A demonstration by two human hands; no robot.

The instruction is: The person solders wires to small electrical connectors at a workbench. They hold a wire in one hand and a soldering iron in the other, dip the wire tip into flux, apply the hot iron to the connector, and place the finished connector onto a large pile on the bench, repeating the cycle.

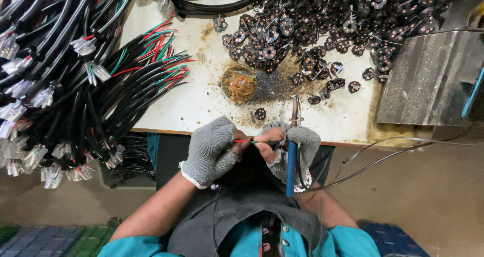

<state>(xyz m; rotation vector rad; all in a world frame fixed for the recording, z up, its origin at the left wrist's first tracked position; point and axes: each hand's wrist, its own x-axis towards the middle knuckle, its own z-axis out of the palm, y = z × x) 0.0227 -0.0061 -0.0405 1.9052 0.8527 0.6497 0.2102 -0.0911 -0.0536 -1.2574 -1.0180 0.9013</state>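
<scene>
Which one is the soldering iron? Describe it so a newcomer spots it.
Start at the white worktable and follow its near edge to the gloved right hand. The soldering iron stands upright there: a blue handle with a metal tip pointing toward the amber flux blob, unlike the black cables.

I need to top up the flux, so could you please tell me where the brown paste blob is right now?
In the head view, the brown paste blob sits mid-table on the white table, just below the pile of black round parts and beyond the soldering iron.
</scene>
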